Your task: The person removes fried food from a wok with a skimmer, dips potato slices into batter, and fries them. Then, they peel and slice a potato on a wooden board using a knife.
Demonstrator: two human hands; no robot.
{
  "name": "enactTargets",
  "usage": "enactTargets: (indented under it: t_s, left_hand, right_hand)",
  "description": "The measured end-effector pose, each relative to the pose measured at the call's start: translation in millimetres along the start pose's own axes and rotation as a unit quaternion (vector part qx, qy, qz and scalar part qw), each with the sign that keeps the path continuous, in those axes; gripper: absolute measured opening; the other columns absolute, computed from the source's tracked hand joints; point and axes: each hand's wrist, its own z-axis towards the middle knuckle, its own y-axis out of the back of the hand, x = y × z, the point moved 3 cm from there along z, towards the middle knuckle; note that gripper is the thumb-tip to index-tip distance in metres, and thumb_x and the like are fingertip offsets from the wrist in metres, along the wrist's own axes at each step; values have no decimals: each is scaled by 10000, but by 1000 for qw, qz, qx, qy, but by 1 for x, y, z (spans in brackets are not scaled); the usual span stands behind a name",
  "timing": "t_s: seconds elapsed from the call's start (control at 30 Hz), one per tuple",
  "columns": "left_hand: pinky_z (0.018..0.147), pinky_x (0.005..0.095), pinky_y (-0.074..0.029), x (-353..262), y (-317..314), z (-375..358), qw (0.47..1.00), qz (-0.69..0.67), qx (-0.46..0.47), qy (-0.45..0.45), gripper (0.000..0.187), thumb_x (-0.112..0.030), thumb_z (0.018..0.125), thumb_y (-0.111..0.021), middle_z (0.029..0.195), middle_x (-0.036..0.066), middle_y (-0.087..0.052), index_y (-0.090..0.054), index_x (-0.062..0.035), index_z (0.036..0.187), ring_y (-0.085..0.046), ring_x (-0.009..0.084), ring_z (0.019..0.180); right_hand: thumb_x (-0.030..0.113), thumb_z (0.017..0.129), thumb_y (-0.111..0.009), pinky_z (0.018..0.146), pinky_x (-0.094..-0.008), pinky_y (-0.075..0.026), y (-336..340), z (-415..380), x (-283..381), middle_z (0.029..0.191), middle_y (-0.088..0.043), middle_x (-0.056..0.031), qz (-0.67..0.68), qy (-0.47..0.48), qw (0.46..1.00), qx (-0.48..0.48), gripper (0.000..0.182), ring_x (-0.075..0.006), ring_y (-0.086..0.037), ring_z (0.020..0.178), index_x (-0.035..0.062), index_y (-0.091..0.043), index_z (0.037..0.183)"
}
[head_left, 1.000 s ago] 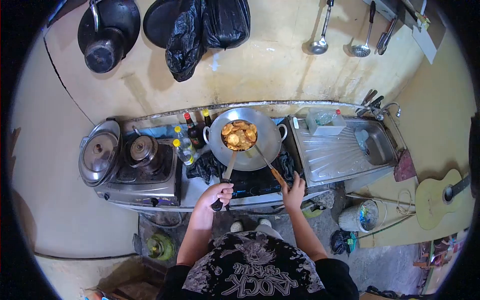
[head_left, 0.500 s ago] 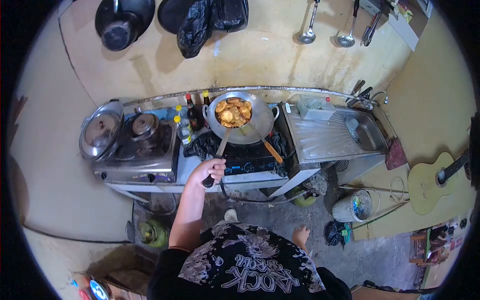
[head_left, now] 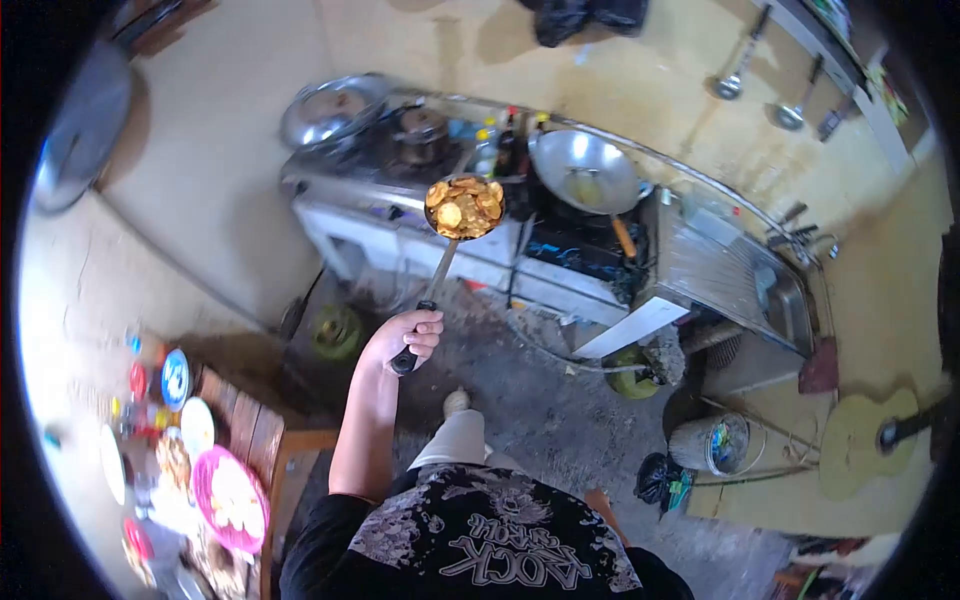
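Observation:
My left hand (head_left: 405,340) is closed around the black grip of a long-handled skimmer (head_left: 444,272). Golden-brown fried slices (head_left: 465,207) are heaped in its round head, held out level in front of the stove counter. My right hand (head_left: 598,503) hangs low beside my body, partly cut off by my shirt, and its fingers do not show clearly. Behind the skimmer, the wide metal wok (head_left: 588,170) stands on the black stove (head_left: 570,250), with a little oil in its bottom. A wooden-handled utensil (head_left: 624,237) leans in the wok, its handle over the front rim.
At lower left is a wooden table (head_left: 245,430) with a pink basket (head_left: 262,508) of pale pieces and several plates. Bottles (head_left: 487,155) stand left of the wok; a sink (head_left: 785,305) is on the right. On the floor are a green gas cylinder (head_left: 335,332) and a bucket (head_left: 690,445).
My left hand has lifted the skimmer with the fried slices away from the wok, back and leftward. My view has turned left, bringing the side table into sight. The wooden-handled utensil stays in the wok.

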Motion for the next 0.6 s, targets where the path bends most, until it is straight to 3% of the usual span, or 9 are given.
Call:
enactTargets:
  t_s: [0.13,0.17,0.27,0.37,0.43,0.6]
  left_hand:
    - [348,156,-267,29,25,-102,995,40,-46,-85,218,-87,905,-459,578,-65,-385,-395,-99,696,-324,-3,392]
    - [349,159,-254,35,38,-125,995,42,-28,-87,239,-84,902,-461,566,-72,-374,-386,-107,676,-317,-9,394]
    - [316,139,-253,53,63,-201,986,52,-70,-141,175,-81,910,-456,570,-82,-364,-406,-94,742,-314,-24,383]
    - [321,131,-244,76,90,-280,977,46,-101,-184,177,-101,897,-485,561,-88,-358,-409,-103,737,-311,-34,376]
    - [339,157,-253,87,105,-333,967,49,-145,-202,241,-105,880,-512,550,-79,-376,-387,-116,673,-317,-13,370]
    - [333,155,-266,103,161,-453,954,32,-195,-227,188,-100,870,-521,558,-66,-397,-398,-103,728,-333,-10,371]
  right_hand:
    - [196,853,-449,872,-449,-452,-56,65,6,1147,-583,-156,-34,97,995,6,317,-329,-564,1044,57,-605,1091]
    - [202,856,-446,878,-450,-447,-27,48,21,1148,-581,-163,-47,129,990,0,319,-338,-559,1047,52,-604,1087]
    - [252,859,-447,889,-444,-433,4,31,64,1137,-578,-185,136,65,984,-99,348,-371,-545,1048,35,-589,1092]
    - [301,859,-448,898,-432,-421,47,-20,133,1129,-576,-194,267,27,953,-139,375,-382,-540,1043,33,-579,1086]
    - [304,857,-454,894,-425,-420,52,-28,181,1116,-578,-200,249,61,955,-147,370,-374,-541,1043,41,-575,1088]
    - [309,858,-464,886,-408,-422,14,-57,290,1080,-594,-195,224,98,955,-167,339,-355,-550,1033,68,-591,1060]
